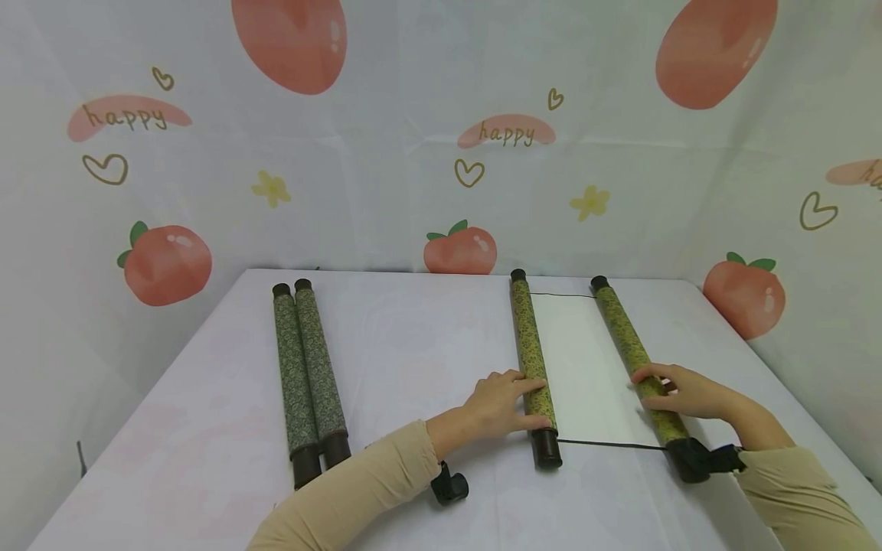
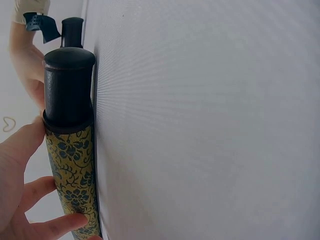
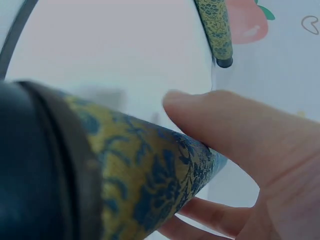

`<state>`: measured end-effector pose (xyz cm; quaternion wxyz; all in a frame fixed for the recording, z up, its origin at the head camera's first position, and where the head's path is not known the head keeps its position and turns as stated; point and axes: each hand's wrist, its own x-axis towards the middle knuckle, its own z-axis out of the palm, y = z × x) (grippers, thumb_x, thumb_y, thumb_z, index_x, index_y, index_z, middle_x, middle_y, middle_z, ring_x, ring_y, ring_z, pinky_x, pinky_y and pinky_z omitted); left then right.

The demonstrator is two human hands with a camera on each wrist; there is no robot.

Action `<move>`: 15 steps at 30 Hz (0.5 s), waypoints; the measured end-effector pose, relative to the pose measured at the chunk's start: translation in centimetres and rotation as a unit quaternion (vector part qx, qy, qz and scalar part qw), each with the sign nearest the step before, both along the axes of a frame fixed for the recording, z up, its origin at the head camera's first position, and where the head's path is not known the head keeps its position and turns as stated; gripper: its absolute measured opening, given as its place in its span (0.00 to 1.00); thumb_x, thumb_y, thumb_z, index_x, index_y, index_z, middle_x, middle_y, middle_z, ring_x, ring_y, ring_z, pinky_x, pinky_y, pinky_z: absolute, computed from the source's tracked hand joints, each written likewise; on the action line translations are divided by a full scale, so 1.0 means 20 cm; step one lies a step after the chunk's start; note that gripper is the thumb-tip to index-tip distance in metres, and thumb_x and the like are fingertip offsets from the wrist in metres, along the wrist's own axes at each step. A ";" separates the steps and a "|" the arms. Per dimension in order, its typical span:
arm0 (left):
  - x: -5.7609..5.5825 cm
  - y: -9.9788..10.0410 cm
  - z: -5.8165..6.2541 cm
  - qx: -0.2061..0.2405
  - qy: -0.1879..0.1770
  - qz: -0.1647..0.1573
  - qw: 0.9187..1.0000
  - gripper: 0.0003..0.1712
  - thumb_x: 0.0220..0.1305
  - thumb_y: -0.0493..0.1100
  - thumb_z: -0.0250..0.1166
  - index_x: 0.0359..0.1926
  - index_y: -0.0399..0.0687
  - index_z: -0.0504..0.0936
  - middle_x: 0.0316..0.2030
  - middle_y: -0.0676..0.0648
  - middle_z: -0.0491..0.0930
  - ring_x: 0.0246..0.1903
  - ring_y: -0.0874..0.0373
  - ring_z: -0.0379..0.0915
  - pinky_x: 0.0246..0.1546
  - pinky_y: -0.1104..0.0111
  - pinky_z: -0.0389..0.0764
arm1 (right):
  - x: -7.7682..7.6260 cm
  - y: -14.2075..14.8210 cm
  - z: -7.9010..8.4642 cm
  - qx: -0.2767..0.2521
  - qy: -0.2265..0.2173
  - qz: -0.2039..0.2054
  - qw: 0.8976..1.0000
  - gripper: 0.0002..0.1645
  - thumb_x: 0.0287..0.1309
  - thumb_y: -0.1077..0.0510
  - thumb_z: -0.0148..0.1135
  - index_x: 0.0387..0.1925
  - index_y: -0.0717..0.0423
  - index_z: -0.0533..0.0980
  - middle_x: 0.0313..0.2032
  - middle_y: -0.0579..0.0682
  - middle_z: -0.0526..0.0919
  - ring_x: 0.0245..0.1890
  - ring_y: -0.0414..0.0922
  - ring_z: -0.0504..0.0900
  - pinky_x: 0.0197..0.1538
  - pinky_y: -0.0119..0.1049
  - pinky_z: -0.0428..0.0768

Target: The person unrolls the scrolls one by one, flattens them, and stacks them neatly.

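Observation:
A hanging scroll with yellow, dark-flowered rolls lies partly unrolled, its white sheet point(image 1: 586, 367) between the two rolls. My left hand point(image 1: 506, 402) holds the left roll point(image 1: 530, 337) near its dark end knob point(image 2: 69, 90); in the left wrist view, the thumb is by the knob's collar and the fingertips lie against the patterned side. Around the right roll point(image 1: 623, 325) my right hand point(image 1: 682, 394) curls, thumb on the sheet side and fingers on the other, as the right wrist view shows. That roll's near knob point(image 1: 689, 463) overlaps the black wrist strap in the head view.
Two closed rolls point(image 1: 320, 363) in grey-green pattern lie side by side on the left of the white table point(image 1: 420, 329). A black device point(image 1: 449, 486) sits at my left wrist. Behind stands a white backdrop point(image 1: 372, 176) printed with peaches and hearts.

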<state>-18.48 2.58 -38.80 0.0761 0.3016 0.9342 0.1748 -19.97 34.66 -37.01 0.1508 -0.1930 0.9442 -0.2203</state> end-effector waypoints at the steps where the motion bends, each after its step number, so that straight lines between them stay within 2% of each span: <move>1: 0.00 0.00 0.00 0.000 0.000 0.000 1.000 0.35 0.60 0.66 0.56 0.66 0.64 0.66 0.63 0.45 0.68 0.59 0.45 0.68 0.52 0.55 0.72 | 0.00 0.00 0.00 0.000 0.003 0.000 1.000 0.19 0.55 0.55 0.63 0.47 0.58 0.73 0.49 0.63 0.76 0.48 0.60 0.76 0.45 0.51 0.77; 10: 0.00 0.00 0.00 0.004 -0.001 -0.001 1.000 0.35 0.60 0.66 0.56 0.66 0.63 0.66 0.63 0.45 0.68 0.59 0.44 0.68 0.52 0.54 0.72 | 0.01 0.02 -0.01 0.003 0.001 -0.014 1.000 0.20 0.54 0.57 0.64 0.47 0.59 0.72 0.50 0.67 0.74 0.46 0.61 0.76 0.44 0.53 0.77; 15: 0.01 0.00 0.01 0.005 -0.002 0.001 1.000 0.35 0.60 0.66 0.56 0.66 0.63 0.66 0.63 0.45 0.68 0.59 0.44 0.68 0.52 0.54 0.72 | 0.01 0.02 -0.01 0.000 -0.002 -0.021 1.000 0.21 0.52 0.59 0.62 0.48 0.60 0.72 0.50 0.69 0.73 0.46 0.61 0.75 0.42 0.50 0.77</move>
